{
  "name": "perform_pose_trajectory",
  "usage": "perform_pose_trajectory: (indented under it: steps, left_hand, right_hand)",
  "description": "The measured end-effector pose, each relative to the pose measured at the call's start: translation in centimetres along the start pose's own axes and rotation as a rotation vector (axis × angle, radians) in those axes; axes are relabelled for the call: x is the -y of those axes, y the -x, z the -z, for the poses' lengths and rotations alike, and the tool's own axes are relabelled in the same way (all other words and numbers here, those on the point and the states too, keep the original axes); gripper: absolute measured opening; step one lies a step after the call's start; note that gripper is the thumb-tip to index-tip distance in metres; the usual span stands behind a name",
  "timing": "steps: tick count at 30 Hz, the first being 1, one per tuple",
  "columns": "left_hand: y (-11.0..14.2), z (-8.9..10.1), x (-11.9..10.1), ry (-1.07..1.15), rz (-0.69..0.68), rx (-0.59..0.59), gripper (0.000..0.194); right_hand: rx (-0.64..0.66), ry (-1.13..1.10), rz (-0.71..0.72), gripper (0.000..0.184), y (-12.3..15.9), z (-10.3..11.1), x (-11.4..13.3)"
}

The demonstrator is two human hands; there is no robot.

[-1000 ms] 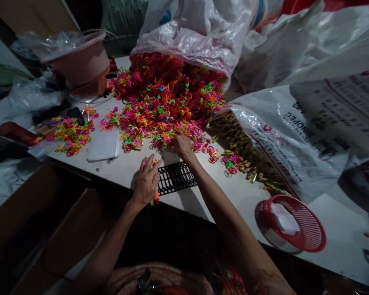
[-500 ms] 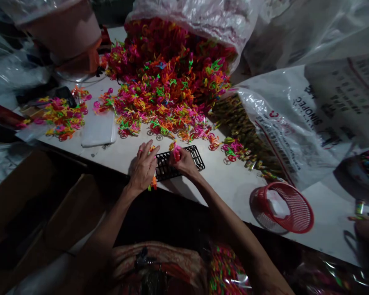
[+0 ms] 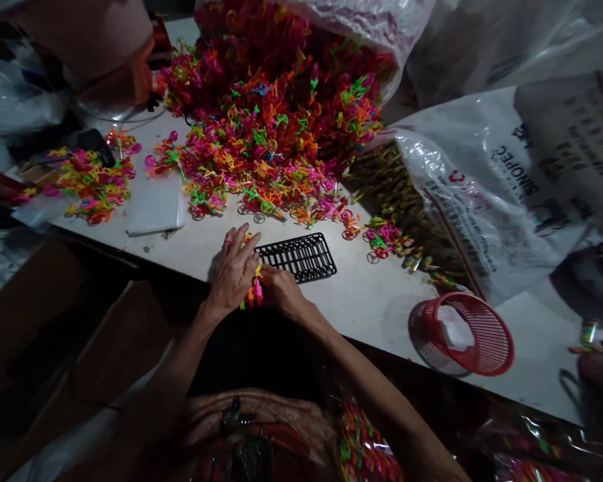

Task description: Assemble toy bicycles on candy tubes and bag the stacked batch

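My left hand [image 3: 232, 273] lies over the left end of a black plastic rack [image 3: 306, 258], fingers stretched out flat. Small bright plastic pieces [image 3: 252, 294] in orange, green and red stick out beside its palm at the rack's near edge. With fingers closed, my right hand [image 3: 283, 289] is close beside the left one at that end. It grips a small pink and yellow plastic piece [image 3: 258, 286], partly hidden by the fingertips. The rack's slatted middle and right part are uncovered.
A large heap of colourful plastic pieces [image 3: 261, 147] spills from a clear bag behind the rack. Left are clear plastic sleeves [image 3: 155, 201] and a phone [image 3: 96, 146]. Right are wrapped sticks [image 3: 386, 191], a white printed sack [image 3: 482, 181] and a red basket [image 3: 500, 341].
My right hand has moved left and toward me, from over the rack's middle to its left end, carrying the pink and yellow piece. My left hand stays in place. The view has shifted slightly.
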State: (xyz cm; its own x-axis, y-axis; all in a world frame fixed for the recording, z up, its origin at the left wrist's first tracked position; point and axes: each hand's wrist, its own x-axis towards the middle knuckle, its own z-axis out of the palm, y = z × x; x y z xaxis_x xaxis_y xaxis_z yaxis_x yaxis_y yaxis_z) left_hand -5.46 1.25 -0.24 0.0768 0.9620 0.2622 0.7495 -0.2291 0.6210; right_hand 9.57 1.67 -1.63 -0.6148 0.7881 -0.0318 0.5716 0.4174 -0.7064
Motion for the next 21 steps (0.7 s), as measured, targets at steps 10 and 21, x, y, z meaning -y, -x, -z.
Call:
perform_pose_trajectory:
  steps: [10,21]
  left_hand:
    - [0.1,1.0,-1.1,-0.155,0.125,0.004,0.045]
    - [0.0,0.3,-0.6,-0.08,0.098,-0.019,0.048]
  right_hand:
    - [-0.139,0.338,-0.285,0.022,-7.5,6.9,-2.4]
    - [-0.187,0.425,-0.4,0.026,-9.3,7.2,-4.9]
